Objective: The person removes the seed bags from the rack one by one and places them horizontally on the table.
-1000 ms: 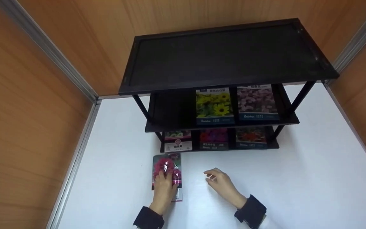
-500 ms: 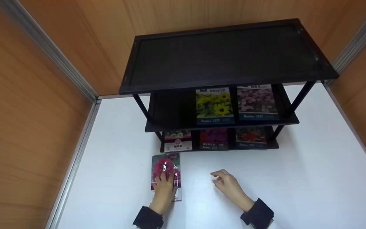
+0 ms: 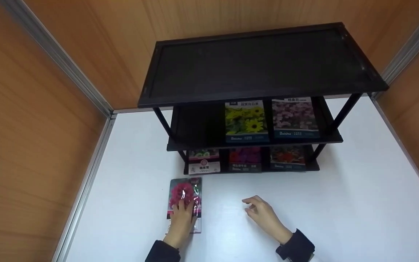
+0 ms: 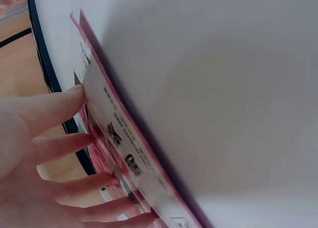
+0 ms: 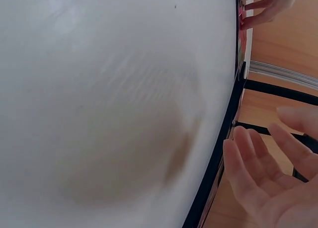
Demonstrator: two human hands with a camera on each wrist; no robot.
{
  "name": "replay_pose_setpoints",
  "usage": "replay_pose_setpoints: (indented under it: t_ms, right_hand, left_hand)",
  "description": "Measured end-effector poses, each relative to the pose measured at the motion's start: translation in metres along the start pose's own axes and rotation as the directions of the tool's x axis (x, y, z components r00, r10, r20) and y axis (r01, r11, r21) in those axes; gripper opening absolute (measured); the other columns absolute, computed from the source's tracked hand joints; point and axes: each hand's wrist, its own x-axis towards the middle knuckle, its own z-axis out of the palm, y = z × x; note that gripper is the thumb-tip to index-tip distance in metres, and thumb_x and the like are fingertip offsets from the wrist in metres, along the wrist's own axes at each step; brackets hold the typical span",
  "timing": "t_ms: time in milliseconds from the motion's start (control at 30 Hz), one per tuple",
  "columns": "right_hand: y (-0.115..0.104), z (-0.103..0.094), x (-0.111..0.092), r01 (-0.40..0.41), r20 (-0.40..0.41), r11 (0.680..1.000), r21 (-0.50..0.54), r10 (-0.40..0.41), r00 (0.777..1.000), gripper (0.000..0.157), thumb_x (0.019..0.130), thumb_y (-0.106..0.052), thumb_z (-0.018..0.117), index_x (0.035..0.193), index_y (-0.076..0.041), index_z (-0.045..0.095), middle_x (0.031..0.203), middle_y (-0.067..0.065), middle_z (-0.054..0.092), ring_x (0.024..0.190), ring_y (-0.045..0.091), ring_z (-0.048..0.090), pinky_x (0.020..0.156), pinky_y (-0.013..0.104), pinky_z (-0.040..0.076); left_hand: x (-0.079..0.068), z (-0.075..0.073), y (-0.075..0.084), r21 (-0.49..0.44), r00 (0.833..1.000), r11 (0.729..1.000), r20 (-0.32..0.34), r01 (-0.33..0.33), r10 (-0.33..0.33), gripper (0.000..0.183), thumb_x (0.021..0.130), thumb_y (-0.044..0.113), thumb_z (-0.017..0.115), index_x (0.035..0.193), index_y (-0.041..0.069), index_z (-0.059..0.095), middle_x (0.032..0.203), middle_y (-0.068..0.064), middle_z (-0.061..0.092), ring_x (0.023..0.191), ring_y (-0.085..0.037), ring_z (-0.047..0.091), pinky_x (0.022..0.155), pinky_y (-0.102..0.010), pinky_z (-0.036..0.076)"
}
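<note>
A seed packet (image 3: 183,189) with pink flowers lies flat on the white table below the shelf's left end. On its lower half rests my left hand (image 3: 181,219), fingers spread. In the left wrist view, the fingertips touch the face of the packet (image 4: 124,138), and its near edge is slightly off the table. My right hand (image 3: 266,217) hovers over the table to the right, fingers loosely bent, holding nothing. The right wrist view also shows this hand (image 5: 273,173) with nothing between thumb and fingers.
Behind the hands stands a black tiered shelf (image 3: 264,65). Its middle tier bears a yellow-flower packet (image 3: 246,122) and a pale pink one (image 3: 295,118). Three packets, one of them orange-red (image 3: 287,158), lie on the bottom tier. Wooden walls (image 3: 38,145) enclose the table.
My left hand and the pink-flower packet under it have slid a little left and toward me. My right hand has drifted slightly right, away from the packet.
</note>
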Motion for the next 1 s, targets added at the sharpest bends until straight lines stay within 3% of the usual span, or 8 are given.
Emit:
replay_pose_setpoints:
  t_ms: [300,633,833,1000]
  right_hand:
    - [0.003,0.0,-0.002,-0.032,0.032,0.999,0.005,0.032,0.999,0.026,0.081,-0.005,0.059,0.106,-0.001,0.059,0.096,0.008,0.057,0.081,0.018,0.055,0.07,0.026,0.047]
    - [0.007,0.001,-0.003,-0.05,0.063,0.999,0.007,0.049,0.997,0.025,0.081,-0.006,0.058,0.106,-0.001,0.059,0.096,0.007,0.057,0.087,0.021,0.057,0.075,0.03,0.048]
    - [0.007,0.001,-0.003,-0.059,0.116,0.997,0.041,0.054,0.992,0.026,0.082,-0.006,0.057,0.107,-0.001,0.058,0.101,0.01,0.057,0.093,0.026,0.056,0.079,0.034,0.047]
    - [0.008,0.001,-0.004,-0.05,0.11,0.998,0.041,0.045,0.993,0.026,0.082,-0.006,0.057,0.107,-0.001,0.058,0.101,0.01,0.057,0.095,0.027,0.056,0.08,0.035,0.046]
  left_hand:
    - [-0.009,-0.002,-0.016,0.015,0.999,1.0,-0.048,-0.018,0.019,0.045,0.07,0.009,0.071,0.11,-0.002,0.054,0.108,-0.027,0.043,0.099,-0.048,0.043,0.075,-0.057,0.04]
    - [-0.015,-0.01,-0.036,-0.032,1.0,0.999,0.001,0.008,-0.008,0.042,0.074,0.009,0.068,0.112,-0.002,0.054,0.109,-0.027,0.042,0.102,-0.048,0.041,0.079,-0.058,0.038]
    - [-0.017,-0.018,-0.051,-0.033,0.999,0.998,0.028,0.045,-0.044,0.043,0.074,0.009,0.068,0.113,-0.002,0.054,0.11,-0.027,0.041,0.102,-0.048,0.041,0.076,-0.058,0.04]
    - [-0.017,-0.024,-0.059,-0.039,0.998,0.998,0.045,0.047,-0.045,0.043,0.074,0.008,0.068,0.113,-0.002,0.053,0.11,-0.028,0.041,0.1,-0.049,0.041,0.073,-0.059,0.041]
